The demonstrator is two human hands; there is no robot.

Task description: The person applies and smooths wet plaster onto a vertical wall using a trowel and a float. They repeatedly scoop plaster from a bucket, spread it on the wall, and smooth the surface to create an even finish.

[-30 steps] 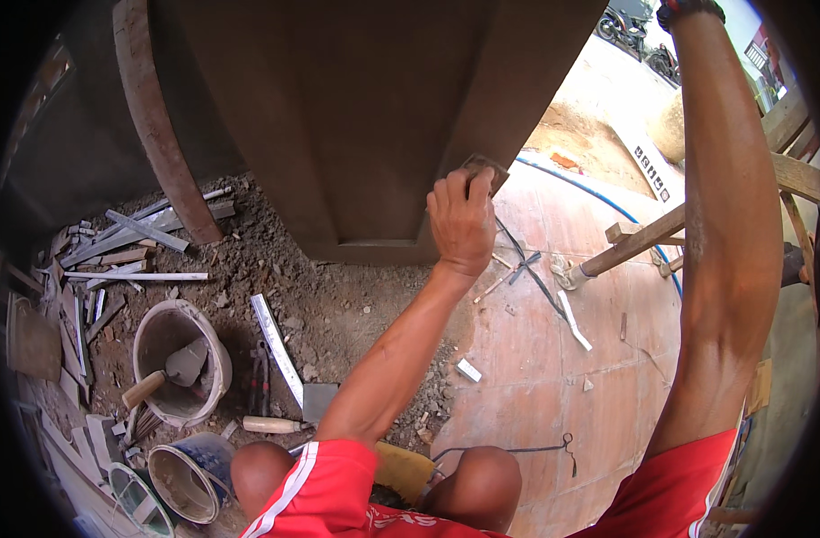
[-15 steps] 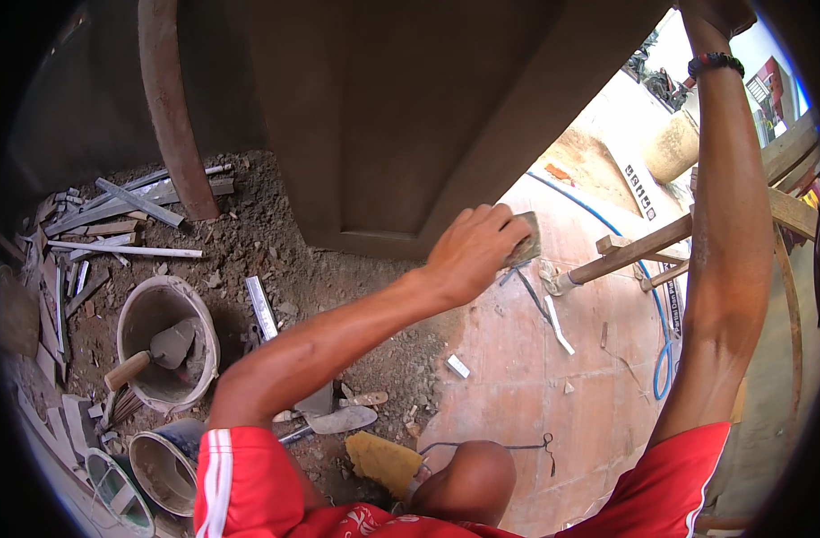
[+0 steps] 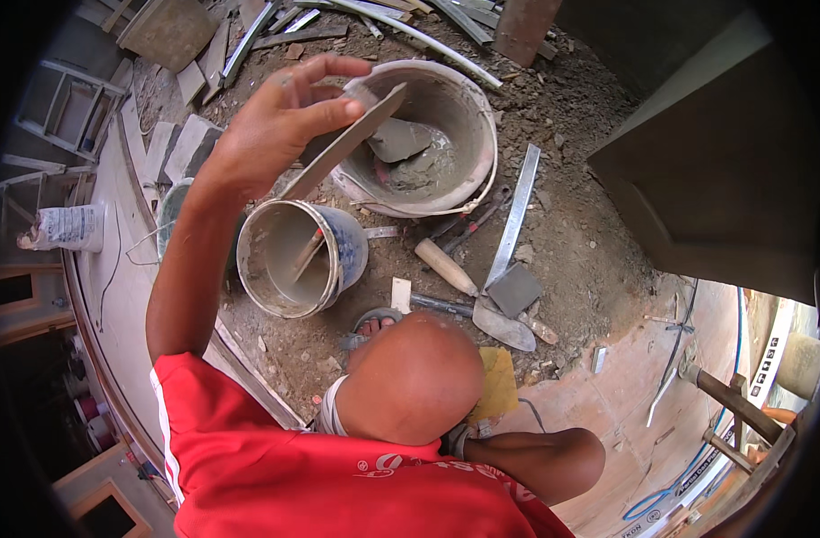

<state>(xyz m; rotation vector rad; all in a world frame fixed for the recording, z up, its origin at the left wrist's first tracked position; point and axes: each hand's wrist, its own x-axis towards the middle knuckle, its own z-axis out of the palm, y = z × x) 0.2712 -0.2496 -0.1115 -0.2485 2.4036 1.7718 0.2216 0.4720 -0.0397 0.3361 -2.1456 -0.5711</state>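
My left hand (image 3: 280,121) is raised over the left side of a large mortar bucket (image 3: 480,161), thumb and fingers closed round a thin grey-brown flat plate (image 3: 338,148) that shows nearly edge-on. The plate slants across the bucket's rim. Grey mortar lies inside the bucket, with a trowel blade (image 3: 399,141) resting in it; my hand and the plate hide the trowel's handle. Just below stands a smaller white-and-blue bucket (image 3: 345,247) holding a wooden-handled tool (image 3: 309,254). My right hand is out of view.
A wooden-handled trowel (image 3: 502,328) lies on the soil beside a grey square piece (image 3: 515,289) and a metal strip (image 3: 517,211). A yellow piece (image 3: 496,386) lies by my knee. At right are a dark panelled door (image 3: 724,170) and a wooden frame (image 3: 737,403).
My view has swung left from the door to the buckets. My left hand has left the door's lower edge and is over the large bucket. My right arm has gone out of view.
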